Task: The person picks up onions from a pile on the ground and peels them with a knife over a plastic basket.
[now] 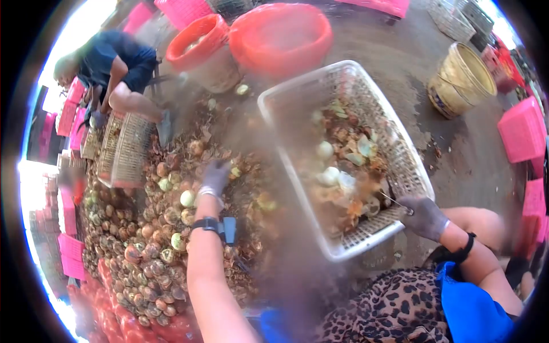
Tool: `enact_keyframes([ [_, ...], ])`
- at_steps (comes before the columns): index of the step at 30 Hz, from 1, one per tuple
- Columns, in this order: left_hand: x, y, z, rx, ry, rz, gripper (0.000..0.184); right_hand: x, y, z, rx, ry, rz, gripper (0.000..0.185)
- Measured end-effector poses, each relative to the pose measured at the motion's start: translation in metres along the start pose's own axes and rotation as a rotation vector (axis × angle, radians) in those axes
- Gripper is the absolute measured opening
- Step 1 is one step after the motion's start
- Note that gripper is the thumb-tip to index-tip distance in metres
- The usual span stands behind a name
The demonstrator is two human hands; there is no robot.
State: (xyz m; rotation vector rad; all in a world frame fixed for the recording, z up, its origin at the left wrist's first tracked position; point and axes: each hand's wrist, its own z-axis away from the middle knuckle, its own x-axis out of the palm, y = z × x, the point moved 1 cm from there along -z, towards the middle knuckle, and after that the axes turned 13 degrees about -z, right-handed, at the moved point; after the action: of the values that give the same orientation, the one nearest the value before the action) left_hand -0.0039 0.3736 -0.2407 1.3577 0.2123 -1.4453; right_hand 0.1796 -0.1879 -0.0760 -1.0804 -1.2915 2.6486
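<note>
My left hand (216,177), in a grey glove, reaches over a pile of unpeeled onions (163,231) on the ground. Beside its fingertips lies a yellow-green onion (235,171); blur hides whether the fingers touch it. My right hand (423,218), also gloved, is closed around a small knife (391,198) whose thin blade points left over the basket's near right side. The white plastic basket (413,166) stands tilted in view between my hands. Inside it are loose onion skins (355,197) and a few pale peeled onions (327,176).
A person (117,71) bends over a slatted basket (123,151) at the left. Two red-lined tubs (209,63) (280,37) stand at the back. A dirty bucket (462,80) is at the right, near pink crates (521,130). Red netting (123,308) lies at lower left.
</note>
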Motion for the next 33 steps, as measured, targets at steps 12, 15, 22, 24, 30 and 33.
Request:
enact_keyframes([
  [12,0.111,0.096,-0.172,0.585,-0.231,-1.055,0.073,0.002,-0.032,-0.072,0.216,-0.031,-0.023,0.037],
  [15,0.153,0.063,-0.248,0.540,-0.097,-0.946,0.072,0.003,-0.024,-0.075,0.162,0.002,-0.025,0.038],
  [22,0.103,0.105,-0.189,0.067,0.280,-0.392,0.034,-0.001,-0.029,-0.084,0.185,-0.012,0.023,0.039],
  [24,0.092,0.093,-0.166,0.086,0.244,-0.346,0.033,-0.003,-0.035,-0.081,0.206,-0.013,0.060,0.038],
  [30,0.052,0.040,-0.034,0.033,-0.105,0.163,0.030,-0.012,-0.065,-0.068,-0.010,0.044,-0.006,0.032],
  [33,0.016,0.038,0.039,-0.092,-0.310,0.550,0.028,-0.010,-0.089,-0.064,-0.135,-0.004,-0.104,0.031],
])
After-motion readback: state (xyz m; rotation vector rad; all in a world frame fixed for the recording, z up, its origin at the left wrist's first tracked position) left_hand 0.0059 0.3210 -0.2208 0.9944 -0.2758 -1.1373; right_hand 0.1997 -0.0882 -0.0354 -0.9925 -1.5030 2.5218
